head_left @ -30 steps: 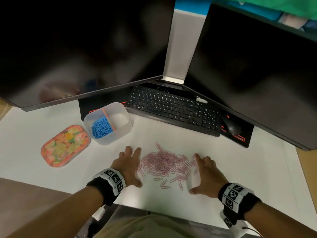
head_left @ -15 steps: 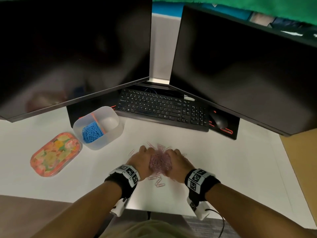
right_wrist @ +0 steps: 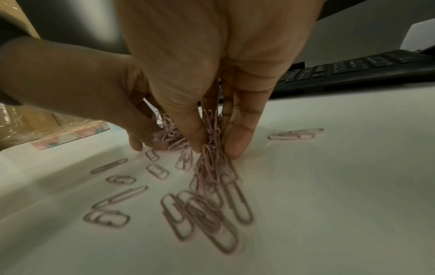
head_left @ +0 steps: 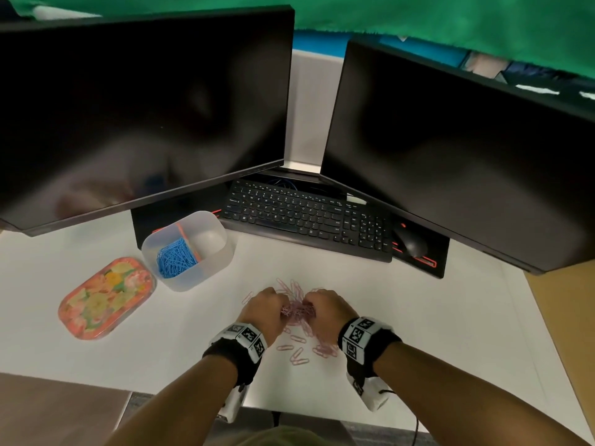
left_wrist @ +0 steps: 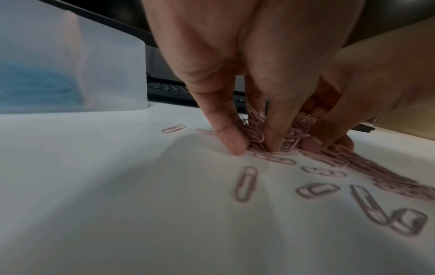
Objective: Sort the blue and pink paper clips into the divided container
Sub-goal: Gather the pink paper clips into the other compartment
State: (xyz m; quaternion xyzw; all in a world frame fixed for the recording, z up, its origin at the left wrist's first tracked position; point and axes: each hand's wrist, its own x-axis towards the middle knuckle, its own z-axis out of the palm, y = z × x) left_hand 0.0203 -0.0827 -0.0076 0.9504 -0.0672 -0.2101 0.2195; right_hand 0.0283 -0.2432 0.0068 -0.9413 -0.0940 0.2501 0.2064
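Head view, item by item: your left hand [head_left: 264, 306] and right hand [head_left: 325, 309] meet near the front edge of the white desk [head_left: 450, 317], fingers curled inward around a bunched heap of pink paper clips [head_left: 297, 312] squeezed between them; loose strays lie on the desk toward the front edge, between your wrists. Toward the desk's back left stands the divided container [head_left: 214, 267], translucent, with blue paper clips [head_left: 175, 257] filling its left compartment; the right compartment shows no clips from here. Just left of it lies a floral lid [head_left: 106, 297], flat on the desk. Behind, at the back edge: a black keyboard [head_left: 309, 217], a mouse [head_left: 410, 242] at its right end, and two dark monitors [head_left: 145, 107] overhead. Left wrist view adds what the head view hides: your fingertips [left_wrist: 231, 141] press down on the desk surface and pinch into the tangle, with your other hand's fingers closing in from the right; the container wall sits at far left, blue showing blurred through it. Right wrist view shows your thumb and fingers [right_wrist: 237, 141] gripping a hanging strand of clips, several single clips scattered in front, and two more lying apart to the right, near the keyboard.
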